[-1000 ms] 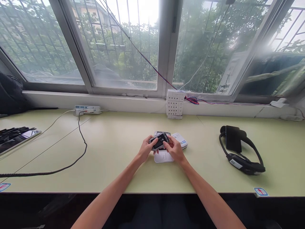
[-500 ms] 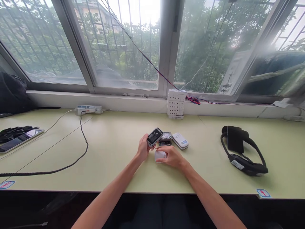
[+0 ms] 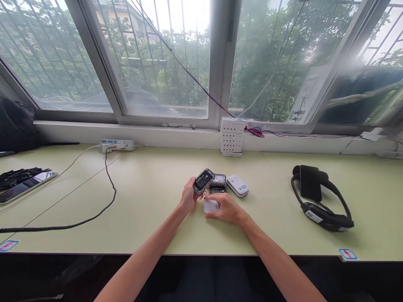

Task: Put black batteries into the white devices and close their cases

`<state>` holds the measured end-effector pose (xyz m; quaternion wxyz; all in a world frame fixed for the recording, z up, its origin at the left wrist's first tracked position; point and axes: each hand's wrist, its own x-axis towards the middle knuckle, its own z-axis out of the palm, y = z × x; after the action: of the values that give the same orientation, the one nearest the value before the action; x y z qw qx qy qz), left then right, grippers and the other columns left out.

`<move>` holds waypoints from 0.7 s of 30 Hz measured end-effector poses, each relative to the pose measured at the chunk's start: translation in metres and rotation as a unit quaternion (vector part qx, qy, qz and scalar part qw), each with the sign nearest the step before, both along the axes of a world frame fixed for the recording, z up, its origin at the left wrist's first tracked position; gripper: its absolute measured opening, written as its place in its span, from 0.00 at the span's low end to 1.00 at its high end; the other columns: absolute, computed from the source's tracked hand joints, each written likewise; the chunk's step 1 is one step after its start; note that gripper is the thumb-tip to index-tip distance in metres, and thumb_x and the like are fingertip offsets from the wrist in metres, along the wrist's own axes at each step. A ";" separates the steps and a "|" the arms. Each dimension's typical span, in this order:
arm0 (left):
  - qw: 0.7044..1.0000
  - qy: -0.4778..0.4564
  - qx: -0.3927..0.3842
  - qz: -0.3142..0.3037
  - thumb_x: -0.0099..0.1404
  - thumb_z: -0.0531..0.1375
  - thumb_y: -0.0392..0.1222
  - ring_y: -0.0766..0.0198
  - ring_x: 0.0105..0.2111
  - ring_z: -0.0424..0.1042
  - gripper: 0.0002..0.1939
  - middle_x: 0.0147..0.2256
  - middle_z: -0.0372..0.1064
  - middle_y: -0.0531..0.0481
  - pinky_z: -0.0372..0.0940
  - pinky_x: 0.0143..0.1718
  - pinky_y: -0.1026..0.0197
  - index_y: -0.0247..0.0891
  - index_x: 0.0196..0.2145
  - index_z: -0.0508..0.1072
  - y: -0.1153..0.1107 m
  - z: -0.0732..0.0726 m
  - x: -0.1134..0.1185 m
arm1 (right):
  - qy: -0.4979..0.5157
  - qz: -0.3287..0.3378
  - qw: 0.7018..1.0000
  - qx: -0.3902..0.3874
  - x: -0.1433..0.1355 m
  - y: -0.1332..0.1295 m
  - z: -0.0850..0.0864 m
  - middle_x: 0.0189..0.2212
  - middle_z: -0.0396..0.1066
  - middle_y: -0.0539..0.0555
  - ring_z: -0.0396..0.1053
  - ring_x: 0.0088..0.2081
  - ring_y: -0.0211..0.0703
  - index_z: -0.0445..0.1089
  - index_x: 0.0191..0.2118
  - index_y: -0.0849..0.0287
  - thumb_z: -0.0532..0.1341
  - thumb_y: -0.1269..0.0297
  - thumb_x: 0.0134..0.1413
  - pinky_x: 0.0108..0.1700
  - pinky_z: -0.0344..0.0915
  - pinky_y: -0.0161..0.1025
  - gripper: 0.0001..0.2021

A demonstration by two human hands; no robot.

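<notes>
My left hand (image 3: 188, 195) is closed around a small open-backed device (image 3: 204, 180), whose black battery marked 3000mAh faces up. The device is tilted above the table. My right hand (image 3: 229, 207) grips a white rounded cover (image 3: 210, 206) between thumb and fingers, just below and right of the device. Behind that hand a loose black battery (image 3: 218, 190), also marked 3000mAh, lies partly hidden. Beyond the battery sits another open device (image 3: 219, 179) with its inside showing. To the right rest white devices (image 3: 237, 185), seemingly stacked, with a label on top.
A black headset with a strap (image 3: 323, 199) lies at the right. White boxes (image 3: 232, 137) are stacked by the window sill. A power strip (image 3: 117, 145), a dark cable (image 3: 116, 191) and a tablet (image 3: 27, 187) are on the left of the green table (image 3: 141, 226).
Both hands stay almost in place. The fingers of my right hand have shifted slightly on the white cover, and the view has moved a little.
</notes>
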<state>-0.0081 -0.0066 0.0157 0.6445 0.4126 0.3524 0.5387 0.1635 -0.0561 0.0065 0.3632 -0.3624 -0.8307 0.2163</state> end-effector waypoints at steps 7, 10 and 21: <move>1.000 -0.009 -0.011 0.014 0.65 0.52 0.52 0.65 0.14 0.67 0.15 0.25 0.74 0.45 0.50 0.13 0.67 0.36 0.36 0.64 0.002 0.000 -0.001 | 0.106 -0.029 0.994 -0.029 0.000 0.002 0.001 0.28 0.72 0.50 0.59 0.22 0.34 0.75 0.46 0.57 0.71 0.55 0.43 0.23 0.55 0.33 0.22; 1.000 -0.018 -0.015 0.016 0.66 0.51 0.53 0.66 0.14 0.66 0.16 0.26 0.74 0.44 0.49 0.13 0.67 0.37 0.37 0.63 0.003 0.000 -0.001 | 0.177 -0.050 0.978 -0.098 0.003 0.005 0.002 0.16 0.62 0.45 0.52 0.17 0.33 0.74 0.46 0.57 0.70 0.52 0.44 0.19 0.50 0.33 0.23; 0.999 -0.017 -0.019 -0.026 0.67 0.51 0.58 0.64 0.13 0.67 0.17 0.25 0.74 0.47 0.49 0.12 0.67 0.40 0.36 0.60 0.005 -0.004 -0.003 | 0.527 0.012 0.806 -0.271 0.013 0.012 0.014 0.46 0.74 0.57 0.74 0.40 0.48 0.64 0.50 0.54 0.63 0.48 0.54 0.34 0.70 0.39 0.22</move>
<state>-0.0111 -0.0017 0.0113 0.6723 0.3999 0.3406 0.5216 0.1767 -0.0439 0.0205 0.6293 -0.2669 -0.4233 0.5946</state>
